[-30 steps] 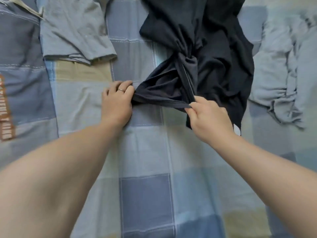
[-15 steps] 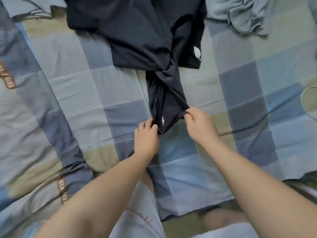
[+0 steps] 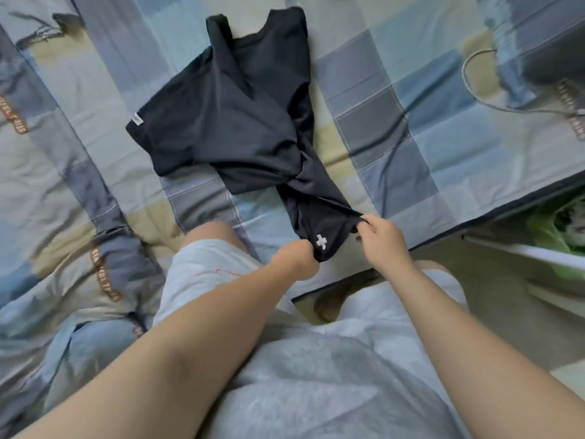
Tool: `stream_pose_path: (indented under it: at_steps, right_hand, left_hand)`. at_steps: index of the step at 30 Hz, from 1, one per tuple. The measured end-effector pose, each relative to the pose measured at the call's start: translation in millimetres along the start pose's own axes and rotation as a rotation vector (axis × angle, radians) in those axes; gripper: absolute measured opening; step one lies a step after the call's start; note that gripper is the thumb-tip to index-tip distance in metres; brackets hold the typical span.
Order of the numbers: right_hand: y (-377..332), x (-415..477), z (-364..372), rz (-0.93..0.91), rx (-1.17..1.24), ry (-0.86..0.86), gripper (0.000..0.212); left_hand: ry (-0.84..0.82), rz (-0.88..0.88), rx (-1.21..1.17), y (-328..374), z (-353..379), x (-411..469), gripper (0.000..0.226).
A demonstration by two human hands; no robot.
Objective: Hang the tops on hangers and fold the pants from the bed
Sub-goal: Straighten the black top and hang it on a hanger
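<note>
Both hands, left hand (image 3: 299, 259) and right hand (image 3: 381, 237), are pinching the black garment's (image 3: 228, 122) near hem; its twisted length is stretching away across the bed (image 3: 411, 128).

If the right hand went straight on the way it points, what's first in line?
The black garment itself: the right hand pinches its edge and points up-left along the twisted part. Beyond that lies the checked bedding; depth is unclear.

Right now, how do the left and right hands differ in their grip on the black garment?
The left hand bunches the black garment in a fist beside its white cross; the right hand pinches its edge farther right. The left hand sits nearer the person than the right hand. Both hold the same end.
</note>
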State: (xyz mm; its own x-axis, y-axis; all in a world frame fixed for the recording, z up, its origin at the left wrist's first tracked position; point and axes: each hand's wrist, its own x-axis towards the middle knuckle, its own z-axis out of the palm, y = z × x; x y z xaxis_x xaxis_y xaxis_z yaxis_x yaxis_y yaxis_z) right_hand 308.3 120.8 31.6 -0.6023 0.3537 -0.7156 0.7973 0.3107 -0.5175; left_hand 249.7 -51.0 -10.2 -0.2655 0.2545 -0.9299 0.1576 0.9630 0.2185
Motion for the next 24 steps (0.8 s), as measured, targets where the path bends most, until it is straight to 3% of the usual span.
stream_pose_path:
  at_steps: [4,8,13,19,24]
  right_hand:
    - [34.6,-62.8,-34.9,0.030,0.000,-0.051,0.024]
    - [26.4,-127.0,-74.2,-0.011,0.022,-0.059,0.028]
    - [-30.0,-200.1,-113.6,-0.119,0.033,-0.045,0.024]
    - [-107.4,-268.9,-126.6,-0.292,0.055,0.039,0.025]
    - [-169.4,-305.7,-112.1,-0.425,0.082,0.115,0.030]
  left_hand:
    - [-0.078,-0.052,-0.113,38.1,51.0,-55.9,0.030]
    - [-0.056,-0.043,-0.161,57.0,53.2,-117.8,0.028]
    - [0.094,0.040,-0.246,57.6,14.3,-209.4,0.011]
    - [0.247,0.132,-0.388,27.2,-48.7,-289.8,0.021]
    - [0.503,0.229,-0.545,-23.7,-100.8,-344.1,0.023]
